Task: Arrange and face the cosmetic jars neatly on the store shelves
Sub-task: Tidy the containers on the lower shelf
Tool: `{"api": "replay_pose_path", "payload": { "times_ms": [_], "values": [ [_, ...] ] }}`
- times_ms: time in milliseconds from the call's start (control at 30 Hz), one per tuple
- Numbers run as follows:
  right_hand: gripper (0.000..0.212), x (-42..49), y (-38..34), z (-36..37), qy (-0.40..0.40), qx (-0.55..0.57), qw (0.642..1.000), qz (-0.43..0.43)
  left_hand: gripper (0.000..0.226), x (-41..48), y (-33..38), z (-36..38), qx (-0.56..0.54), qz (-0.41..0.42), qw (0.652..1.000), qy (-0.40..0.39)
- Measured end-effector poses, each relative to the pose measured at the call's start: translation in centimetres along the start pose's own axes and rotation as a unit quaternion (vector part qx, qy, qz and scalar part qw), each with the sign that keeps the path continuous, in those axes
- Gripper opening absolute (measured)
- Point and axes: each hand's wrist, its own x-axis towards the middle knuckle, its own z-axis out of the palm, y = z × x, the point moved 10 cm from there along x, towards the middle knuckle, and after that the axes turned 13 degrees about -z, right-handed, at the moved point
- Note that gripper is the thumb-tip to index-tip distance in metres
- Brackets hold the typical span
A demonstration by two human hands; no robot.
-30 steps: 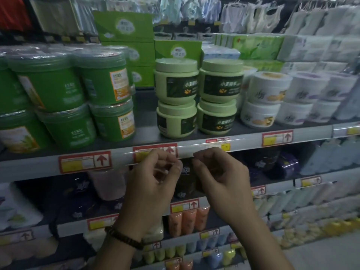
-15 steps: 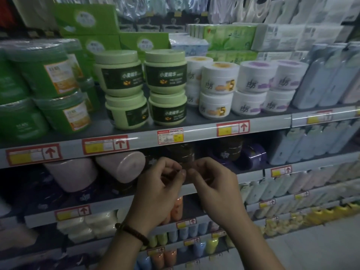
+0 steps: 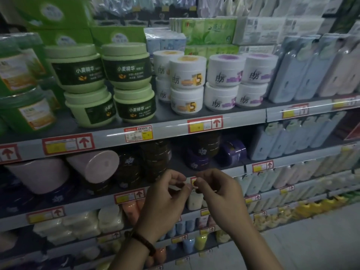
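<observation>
Pale green jars (image 3: 126, 67) with dark labels stand stacked two high on the upper shelf (image 3: 169, 131). To their right are stacked white jars (image 3: 187, 74) with yellow or purple tops. One shelf lower sit dark brown jars (image 3: 155, 158), purple jars (image 3: 196, 158) and a pink jar (image 3: 93, 165) lying on its side. My left hand (image 3: 165, 201) and my right hand (image 3: 220, 195) hover together before that lower shelf's edge. Their fingers are curled and the fingertips meet. I see nothing held, and neither hand touches a jar.
Big green tubs (image 3: 25, 110) fill the upper shelf's left end, and pale refill pouches (image 3: 303, 71) its right end. Tissue packs (image 3: 206, 30) are piled behind the jars. Lower shelves carry tubes and bottles (image 3: 194, 244). Pale floor (image 3: 311, 240) shows at the bottom right.
My view has swung right and down, so the jars have slid left in the frame. Both hands stay pressed together fingertip to fingertip, now lower, by the second shelf edge.
</observation>
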Motion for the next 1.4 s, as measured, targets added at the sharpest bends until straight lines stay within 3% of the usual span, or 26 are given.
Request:
{"api": "replay_pose_path", "payload": {
  "times_ms": [600, 933, 1400],
  "values": [
    [0.016, 0.4, 5.5, -2.1, 0.048, 0.006, 0.993, 0.105, 0.016, 3.3, 0.5, 3.8, 0.035, -0.004, 0.997, -0.068],
    [0.005, 3.7, 7.8, -3.9, 0.049, -0.056, 0.993, 0.09, 0.031, 6.3, -1.0, 5.0, 0.011, -0.031, 0.997, -0.064],
    [0.061, 10.7, 11.5, -5.9, 0.034, -0.084, 0.995, 0.043, 0.073, 10.3, 0.1, 6.6, 0.02, -0.028, 0.999, 0.032]
  ]
}}
